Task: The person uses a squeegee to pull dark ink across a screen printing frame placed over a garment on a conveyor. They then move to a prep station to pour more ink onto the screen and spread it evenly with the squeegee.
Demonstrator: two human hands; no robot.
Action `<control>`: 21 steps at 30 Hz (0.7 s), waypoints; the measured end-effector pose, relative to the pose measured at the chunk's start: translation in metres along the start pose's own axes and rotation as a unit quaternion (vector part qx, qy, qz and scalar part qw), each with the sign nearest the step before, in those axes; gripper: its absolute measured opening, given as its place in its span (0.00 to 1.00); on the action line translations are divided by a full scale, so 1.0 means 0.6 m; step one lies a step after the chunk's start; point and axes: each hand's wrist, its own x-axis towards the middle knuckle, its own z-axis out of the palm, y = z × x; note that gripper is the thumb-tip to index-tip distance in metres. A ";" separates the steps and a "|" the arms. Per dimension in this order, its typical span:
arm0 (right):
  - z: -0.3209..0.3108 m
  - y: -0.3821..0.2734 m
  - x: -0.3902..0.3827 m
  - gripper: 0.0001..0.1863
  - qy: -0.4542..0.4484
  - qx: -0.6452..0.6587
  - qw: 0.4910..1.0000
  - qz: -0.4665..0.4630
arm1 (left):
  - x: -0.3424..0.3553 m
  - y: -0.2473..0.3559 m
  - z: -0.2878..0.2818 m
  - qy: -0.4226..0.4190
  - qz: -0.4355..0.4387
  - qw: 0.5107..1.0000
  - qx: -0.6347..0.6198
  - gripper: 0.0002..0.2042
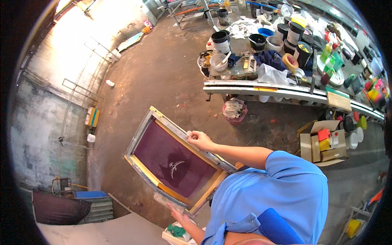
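A screen printing frame (pixel 163 192) with yellow-taped and grey edges is tilted in front of my body. Its dark purple mesh (pixel 163 143) carries a pale, curved, spiky design (pixel 175 168) near the lower middle. At the frame's lower left corner, my left hand (pixel 181 214) holds it from the side, with part of the fingers hidden by the edge. My right hand (pixel 200 141) is closed in a pinch over the right-hand rail. A small whitish piece (pixel 189 133) shows at its fingertips; its kind cannot be made out.
A cluttered worktable (pixel 245 87) with tubs, bottles and cloths stands at the upper right. Beneath it is a pink-lined bin (pixel 234 111). An open cardboard box (pixel 316 147) sits to the right. Metal rails (pixel 77 85) run along the left wall; a white container (pixel 167 236) is below.
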 end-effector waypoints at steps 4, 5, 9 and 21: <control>0.012 -0.001 0.142 0.11 0.049 -0.002 0.998 0.024 | 0.160 0.068 0.081 -0.016 -0.003 0.999 0.049 0.45; 0.016 0.003 0.177 0.10 0.064 -0.003 0.998 0.025 | 0.204 0.086 0.104 -0.008 -0.007 0.998 0.063 0.44; 0.007 0.047 0.334 0.12 0.167 0.029 0.985 0.025 | 0.371 0.233 0.238 -0.131 0.028 0.989 0.062 0.40; -0.078 -0.003 0.564 0.08 0.495 0.073 0.866 0.010 | 0.842 0.470 0.738 -0.369 -0.002 0.914 0.168 0.35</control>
